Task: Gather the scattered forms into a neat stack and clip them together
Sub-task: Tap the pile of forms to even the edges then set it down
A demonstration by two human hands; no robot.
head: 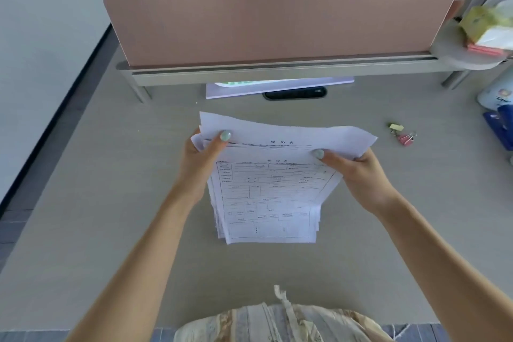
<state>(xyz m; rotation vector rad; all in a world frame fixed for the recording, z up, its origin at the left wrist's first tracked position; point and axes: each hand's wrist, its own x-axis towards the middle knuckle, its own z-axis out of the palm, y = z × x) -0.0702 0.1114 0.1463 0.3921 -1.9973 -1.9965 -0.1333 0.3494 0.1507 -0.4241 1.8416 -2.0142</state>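
Both hands grip a loose stack of forms (266, 197) above the worktop (111, 203): left hand (204, 154) and right hand (358, 172) on its side edges. Binder clips (402, 134) lie to the right.

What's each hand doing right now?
Left hand: closed on the forms at their upper left edge.
Right hand: closed on the forms at their upper right edge.

Pale grey desk (111, 203), pink divider panel (277, 19) on rail along far edge, stack of printed forms (266, 203) resting mid-desk, binder clips (402, 134) lying to right, well apart from forms
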